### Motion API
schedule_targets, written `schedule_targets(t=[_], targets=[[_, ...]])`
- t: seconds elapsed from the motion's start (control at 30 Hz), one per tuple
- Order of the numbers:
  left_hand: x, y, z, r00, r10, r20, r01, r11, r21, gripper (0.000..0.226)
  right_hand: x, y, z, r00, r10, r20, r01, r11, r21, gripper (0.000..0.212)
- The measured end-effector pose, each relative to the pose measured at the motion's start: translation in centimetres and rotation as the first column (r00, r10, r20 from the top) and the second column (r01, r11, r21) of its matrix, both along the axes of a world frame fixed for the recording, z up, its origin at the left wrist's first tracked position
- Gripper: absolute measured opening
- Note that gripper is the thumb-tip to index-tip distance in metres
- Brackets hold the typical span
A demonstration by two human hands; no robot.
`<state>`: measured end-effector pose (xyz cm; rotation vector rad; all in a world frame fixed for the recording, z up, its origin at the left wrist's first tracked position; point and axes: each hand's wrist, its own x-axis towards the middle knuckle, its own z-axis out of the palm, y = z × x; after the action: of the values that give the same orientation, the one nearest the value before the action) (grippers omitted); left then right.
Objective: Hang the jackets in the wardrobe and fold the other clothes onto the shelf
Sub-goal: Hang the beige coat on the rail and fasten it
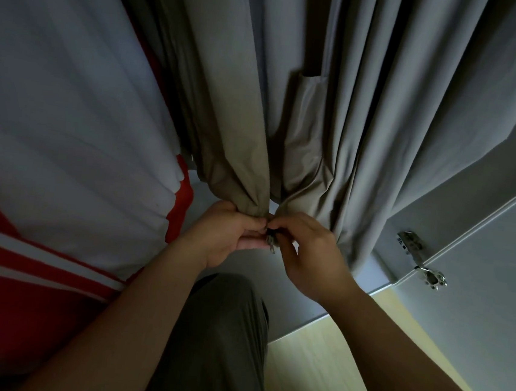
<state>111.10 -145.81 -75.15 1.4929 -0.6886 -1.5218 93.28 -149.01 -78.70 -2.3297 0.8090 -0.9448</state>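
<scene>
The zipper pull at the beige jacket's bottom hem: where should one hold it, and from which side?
Probably pinch the small metal zipper pull by its dangling tab, coming from below: it hangs free under the hem of the beige jacket, between the left hand and right hand, which pinch the two front edges.

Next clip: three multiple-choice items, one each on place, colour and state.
1. Where do the left hand and right hand meet?
A. hem of the khaki jacket
B. its collar
C. a shelf
2. The garment left of the jacket is:
A. black
B. white and red
C. green
3. The left hand is:
A. open, idle
B. pinching the hem
C. flat on the floor
Key: A, both work the zipper at the hem; B, white cloth, red bands; B, fingers curl on bunched fabric.
</scene>
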Motion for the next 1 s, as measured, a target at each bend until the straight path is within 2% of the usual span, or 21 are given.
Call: schedule_targets(t=[0.17, 0.27, 0.5, 0.77, 1.0], targets=[[0.0, -0.2, 0.1, 0.999, 0.044, 0.002, -0.044, 0.999, -0.03, 0.024, 0.0, 0.3, 0.1, 1.0, 0.002, 0.019, -0.002, 1.0, 0.014, 0.047], [0.0, -0.1, 0.2, 0.999, 0.041, 0.014, -0.04, 0.999, -0.032, 0.025, 0.2, 0.8, 0.0, 0.996, -0.05, 0.07, 0.048, 0.998, 0.032, 0.05], [0.1, -0.2, 0.8, 0.999, 0.02, -0.04, -0.021, 1.0, -0.021, 0.022, 0.4, 1.2, 0.1, 0.983, -0.149, 0.107, 0.149, 0.989, 0.008, 0.036], [-0.3, -0.2, 0.8, 0.995, 0.052, -0.089, -0.053, 0.999, -0.003, 0.024, 0.8, 1.1, 0.0, 0.961, -0.239, 0.14, 0.211, 0.958, 0.194, 0.029], [-0.9, -0.3, 0.8, 0.989, 0.131, 0.066, -0.126, 0.989, -0.074, 0.023, 0.8, 1.4, -0.1, 0.965, -0.23, 0.128, 0.21, 0.966, 0.15, 0.024]])
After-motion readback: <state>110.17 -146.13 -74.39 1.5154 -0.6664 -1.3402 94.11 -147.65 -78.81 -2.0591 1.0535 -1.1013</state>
